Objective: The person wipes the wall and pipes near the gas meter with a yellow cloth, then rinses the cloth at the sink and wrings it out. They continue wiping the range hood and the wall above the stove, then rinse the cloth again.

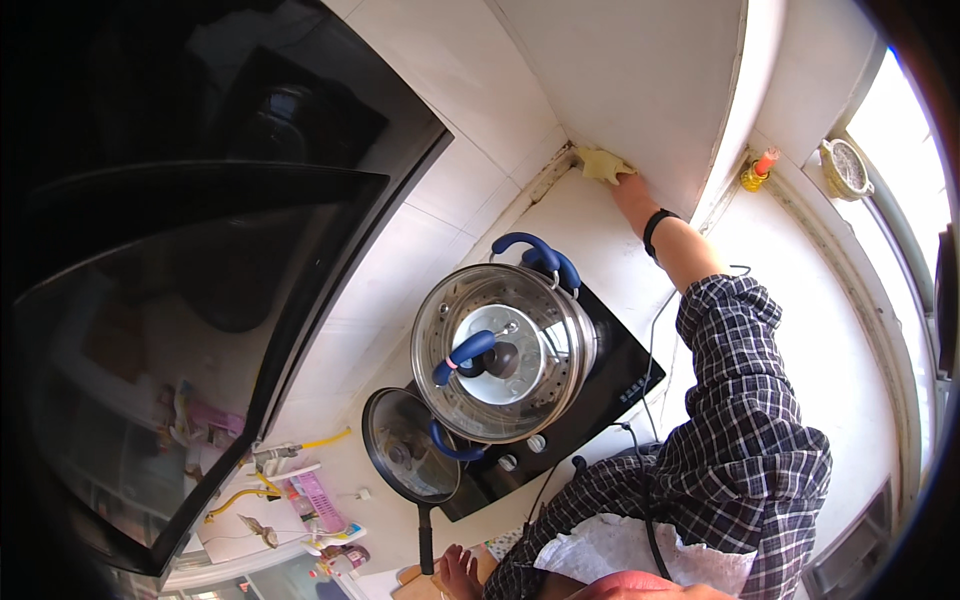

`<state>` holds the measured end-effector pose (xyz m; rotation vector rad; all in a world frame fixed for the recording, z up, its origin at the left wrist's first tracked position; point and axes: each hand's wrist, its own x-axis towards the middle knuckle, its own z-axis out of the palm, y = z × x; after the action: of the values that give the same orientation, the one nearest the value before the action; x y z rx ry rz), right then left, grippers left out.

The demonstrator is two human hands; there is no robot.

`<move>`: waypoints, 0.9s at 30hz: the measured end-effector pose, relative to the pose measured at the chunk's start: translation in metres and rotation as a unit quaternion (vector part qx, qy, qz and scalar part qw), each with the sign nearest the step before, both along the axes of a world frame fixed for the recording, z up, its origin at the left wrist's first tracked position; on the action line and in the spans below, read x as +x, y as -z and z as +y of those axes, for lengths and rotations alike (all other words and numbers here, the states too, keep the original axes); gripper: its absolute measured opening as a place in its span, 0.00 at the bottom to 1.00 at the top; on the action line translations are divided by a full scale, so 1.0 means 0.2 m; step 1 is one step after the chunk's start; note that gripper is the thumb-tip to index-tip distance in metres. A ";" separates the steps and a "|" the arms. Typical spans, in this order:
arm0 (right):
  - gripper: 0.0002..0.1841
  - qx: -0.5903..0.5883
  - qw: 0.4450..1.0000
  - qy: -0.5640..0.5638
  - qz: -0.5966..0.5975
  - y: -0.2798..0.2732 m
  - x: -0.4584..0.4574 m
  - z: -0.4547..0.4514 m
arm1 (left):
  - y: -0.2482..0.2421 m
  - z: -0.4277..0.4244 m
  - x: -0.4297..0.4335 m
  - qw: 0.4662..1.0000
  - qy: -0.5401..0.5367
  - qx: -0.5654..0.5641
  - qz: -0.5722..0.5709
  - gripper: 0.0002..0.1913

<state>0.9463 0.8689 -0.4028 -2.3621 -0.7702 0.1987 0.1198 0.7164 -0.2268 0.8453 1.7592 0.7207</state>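
Note:
My right hand [609, 166] is stretched out to the far corner of the counter, at the foot of the tiled wall. A pale yellow cloth [598, 163] covers most of its fingers and lies against the corner. My left hand [459, 571] hangs low at the bottom edge, fingers slightly curled and apart, with nothing seen in it. Beside it are a wooden board [421, 588] and the black handle of a lidded frying pan [411, 444]. Between my hands stands a steel steamer pot [564, 409] with a glass lid and blue handles; a white dish shows through the lid.
The pot and pan sit on a black two-knob stove [615, 375]. A dark range hood [330, 247] overhangs from the left. Cables run along the stove's near side. On the right ledge are a strainer [846, 169] and a yellow jar [754, 175]. A pink basket [319, 501] stands lower left.

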 end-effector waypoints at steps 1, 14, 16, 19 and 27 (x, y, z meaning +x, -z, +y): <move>0.25 -0.016 1.000 0.005 0.018 -0.04 -0.03 -0.05 | 0.01 0.00 0.02 1.000 -0.004 0.000 0.001 0.21; 0.31 -0.044 0.818 0.065 -0.570 -2.03 -0.37 -0.41 | 0.04 0.25 0.18 0.993 0.107 0.051 -0.013 0.22; 0.30 -0.059 0.818 0.059 -0.569 -1.96 -0.35 -0.41 | 0.03 0.27 0.21 0.992 0.111 0.051 -0.018 0.22; 0.25 -0.069 0.779 0.010 -0.623 -1.43 -0.33 -0.36 | 0.02 0.26 0.21 0.996 0.083 0.037 -0.015 0.22; 0.24 -0.177 0.952 -0.046 -0.245 -0.22 -0.26 -0.59 | 0.07 0.17 0.05 0.999 0.019 0.013 -0.025 0.23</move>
<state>0.8951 0.7504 -0.3595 -2.7592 -1.1586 -0.2457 0.1305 0.7497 -0.2409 0.8686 1.6894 0.7351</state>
